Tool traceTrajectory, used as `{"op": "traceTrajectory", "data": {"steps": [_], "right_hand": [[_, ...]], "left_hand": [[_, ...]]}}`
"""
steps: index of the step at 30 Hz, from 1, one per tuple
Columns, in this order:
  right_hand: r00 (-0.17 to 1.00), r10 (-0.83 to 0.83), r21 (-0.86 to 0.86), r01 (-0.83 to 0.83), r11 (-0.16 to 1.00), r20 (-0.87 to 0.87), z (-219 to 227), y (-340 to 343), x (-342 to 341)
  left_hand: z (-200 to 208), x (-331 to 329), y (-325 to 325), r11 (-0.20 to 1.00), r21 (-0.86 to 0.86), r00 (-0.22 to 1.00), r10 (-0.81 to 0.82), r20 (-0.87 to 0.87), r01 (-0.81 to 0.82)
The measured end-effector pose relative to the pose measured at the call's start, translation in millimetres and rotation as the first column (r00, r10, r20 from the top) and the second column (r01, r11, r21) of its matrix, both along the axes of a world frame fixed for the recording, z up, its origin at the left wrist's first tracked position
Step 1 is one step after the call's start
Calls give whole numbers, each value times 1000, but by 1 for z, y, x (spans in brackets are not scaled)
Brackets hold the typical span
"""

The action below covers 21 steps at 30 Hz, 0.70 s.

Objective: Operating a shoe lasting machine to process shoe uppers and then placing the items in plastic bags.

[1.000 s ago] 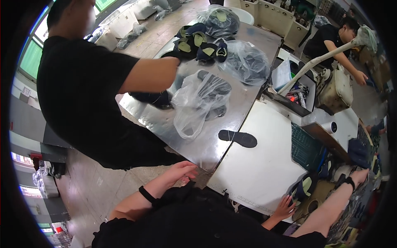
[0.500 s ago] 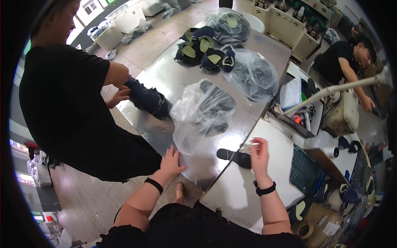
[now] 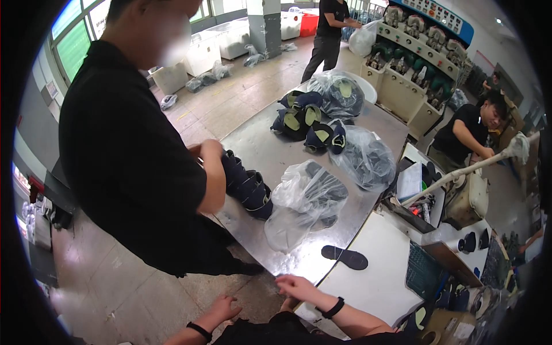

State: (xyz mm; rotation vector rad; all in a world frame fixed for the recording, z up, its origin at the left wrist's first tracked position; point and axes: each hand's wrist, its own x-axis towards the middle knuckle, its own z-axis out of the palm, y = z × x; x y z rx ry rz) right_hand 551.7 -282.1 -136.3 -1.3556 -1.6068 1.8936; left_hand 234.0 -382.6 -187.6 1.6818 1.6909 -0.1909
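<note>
My left hand (image 3: 223, 309) hangs over the floor beyond the table's near corner, fingers loosely bent and apart, holding nothing I can see. At that corner, my right hand (image 3: 297, 288) hovers with loosely curled fingers; nothing shows in it. A dark shoe insole (image 3: 352, 260), with a thin pale line across it, lies over the seam between the metal table (image 3: 299, 261) and a white board (image 3: 368, 287). Beyond it sits a clear plastic bag (image 3: 299, 198) with dark pieces inside. Neither hand touches insole or bag.
At left, a person in black (image 3: 132, 155) stands against the table, arms by a row of nested navy shoe uppers (image 3: 247, 187). Further back are loose uppers (image 3: 307, 118) and more filled bags (image 3: 365, 158). A pale pole (image 3: 454, 175) slants across the right, above a tray.
Both my hands have drawn back toward me, the left off the table's edge and the right leftward, away from the insole. The view has shifted; the person at left has an arm bent nearer the uppers.
</note>
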Motion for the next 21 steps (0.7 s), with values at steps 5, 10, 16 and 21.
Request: {"op": "traceTrajectory", "data": {"steps": [5, 10, 16, 21], "right_hand": [[920, 360, 87, -376, 922, 155, 5, -78, -117], [928, 312, 224, -354, 908, 202, -11, -149, -251], [933, 351, 166, -360, 918, 80, -9, -219, -435], [789, 607, 107, -614, 782, 91, 13, -239, -549]], "left_hand": [[-10, -95, -86, 993, 9, 982, 114, 148, -117], [-22, -221, -179, 947, 67, 912, 280, 299, -313], [-2, -398, -322, 770, 10, 763, 630, 144, -637], [21, -500, -372, 522, -129, 518, 853, 64, -843]]}}
